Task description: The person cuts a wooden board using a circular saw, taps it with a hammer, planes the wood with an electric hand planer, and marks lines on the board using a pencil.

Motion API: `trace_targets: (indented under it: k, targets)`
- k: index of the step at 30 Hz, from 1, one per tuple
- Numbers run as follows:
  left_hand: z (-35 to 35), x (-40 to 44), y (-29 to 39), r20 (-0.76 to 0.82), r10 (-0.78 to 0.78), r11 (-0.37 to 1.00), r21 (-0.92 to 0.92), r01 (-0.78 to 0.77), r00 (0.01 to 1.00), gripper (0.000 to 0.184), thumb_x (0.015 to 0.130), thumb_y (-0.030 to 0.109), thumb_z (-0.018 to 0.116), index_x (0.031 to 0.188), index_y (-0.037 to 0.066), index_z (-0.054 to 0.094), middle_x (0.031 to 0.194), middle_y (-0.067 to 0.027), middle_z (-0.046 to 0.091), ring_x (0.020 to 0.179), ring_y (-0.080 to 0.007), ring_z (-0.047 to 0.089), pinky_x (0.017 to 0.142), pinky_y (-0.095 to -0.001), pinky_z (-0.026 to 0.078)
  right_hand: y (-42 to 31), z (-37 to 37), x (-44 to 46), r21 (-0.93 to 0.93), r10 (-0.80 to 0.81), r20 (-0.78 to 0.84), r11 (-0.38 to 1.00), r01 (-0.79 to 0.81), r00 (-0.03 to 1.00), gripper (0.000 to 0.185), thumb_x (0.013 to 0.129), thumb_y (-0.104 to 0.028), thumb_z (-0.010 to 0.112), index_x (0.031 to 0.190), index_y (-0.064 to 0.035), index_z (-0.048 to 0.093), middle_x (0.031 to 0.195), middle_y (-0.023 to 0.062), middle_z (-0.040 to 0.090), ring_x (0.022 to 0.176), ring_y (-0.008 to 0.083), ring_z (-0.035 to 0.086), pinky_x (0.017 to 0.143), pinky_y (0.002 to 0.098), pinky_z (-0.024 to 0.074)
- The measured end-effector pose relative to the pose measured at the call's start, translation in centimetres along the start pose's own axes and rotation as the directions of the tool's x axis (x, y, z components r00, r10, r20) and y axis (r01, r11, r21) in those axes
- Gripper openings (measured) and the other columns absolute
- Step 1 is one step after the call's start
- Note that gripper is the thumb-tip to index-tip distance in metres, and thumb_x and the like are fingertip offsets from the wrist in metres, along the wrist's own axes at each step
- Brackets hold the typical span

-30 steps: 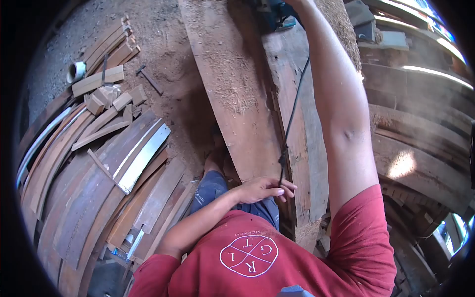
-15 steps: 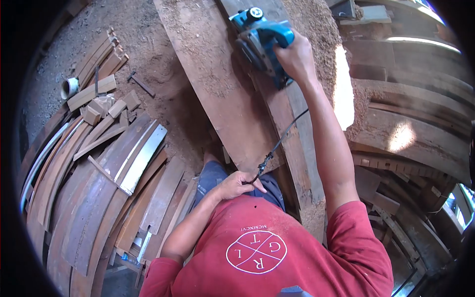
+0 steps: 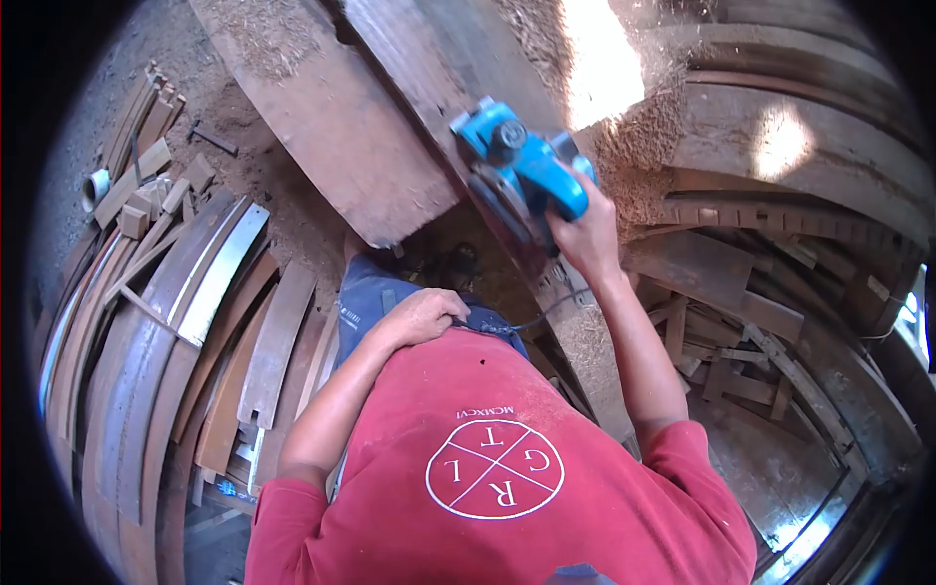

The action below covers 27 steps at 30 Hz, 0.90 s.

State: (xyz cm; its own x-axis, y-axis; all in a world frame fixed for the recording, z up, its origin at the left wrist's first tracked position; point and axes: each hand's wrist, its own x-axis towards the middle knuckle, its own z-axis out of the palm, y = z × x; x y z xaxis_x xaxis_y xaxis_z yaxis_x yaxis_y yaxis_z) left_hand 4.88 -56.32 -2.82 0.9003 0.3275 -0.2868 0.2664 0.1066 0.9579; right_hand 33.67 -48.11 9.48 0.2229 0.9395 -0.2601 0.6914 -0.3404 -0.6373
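My right hand [image 3: 587, 232] is wrapped round the rear handle of a blue power planer [image 3: 522, 166]. The planer rests on a long wooden plank [image 3: 419, 58], near the plank's end closer to my body. At my waist, my left hand [image 3: 425, 317] is closed on the black cord [image 3: 495, 329], against the front of my shorts. The cord runs from there to the right, towards the planer. Left of the plank lies a wide reddish board [image 3: 341, 117] with shavings on its far part.
Curved planks [image 3: 161, 341] are stacked at the left, with small wood blocks [image 3: 146, 200], a white pipe piece [image 3: 96, 189] and a hammer-like tool [image 3: 214, 138] beyond them. Wood shavings [image 3: 639, 146] are heaped right of the plank. More curved boards [image 3: 809, 127] and offcuts lie at the right.
The planer, out at the far end and partly out of view before, has come back along the plank towards my body with my right hand on it. My left hand has drawn in to my waist.
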Motion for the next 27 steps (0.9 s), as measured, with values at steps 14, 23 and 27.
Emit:
trace_targets:
  k: [14,23,27]
  targets:
    - [14.4,6.8,2.4,0.012,0.175,0.965,0.194,-0.174,0.984,0.024,0.081,0.004,0.063,0.1,0.003,0.076,0.104,-0.0185,0.073,0.101,-0.0386,0.07,0.087,-0.0462,0.057,16.7,-7.2,-24.8,0.043,0.045,-0.089,0.998,-0.041,0.995,0.056,0.079,-0.006,0.076,0.135,-0.0137,0.069,0.107,0.0239,0.076,0.102,0.0392,0.075,0.088,0.046,0.0594]
    - [10.2,2.6,0.9,-0.116,-0.094,0.995,0.007,0.095,0.989,0.041,0.086,-0.003,0.054,0.118,0.003,0.077,0.114,-0.0165,0.078,0.11,-0.0315,0.073,0.099,-0.0389,0.057,5.6,-1.8,-5.6,-0.04,-0.075,-0.112,0.997,0.071,0.991,0.051,0.079,-0.013,0.074,0.13,-0.0115,0.069,0.099,0.028,0.073,0.096,0.0466,0.071,0.085,0.0543,0.0576]
    - [5.4,1.9,1.3,-0.075,-0.18,0.979,-0.115,0.171,0.981,0.041,0.089,-0.002,0.052,0.125,0.0,0.073,0.112,-0.0124,0.08,0.109,-0.0254,0.075,0.101,-0.0356,0.056,0.1,-0.7,1.2,-0.041,-0.026,-0.067,0.999,0.023,0.997,0.045,0.08,-0.009,0.071,0.125,-0.0075,0.071,0.105,0.0261,0.074,0.103,0.046,0.07,0.089,0.05,0.057]
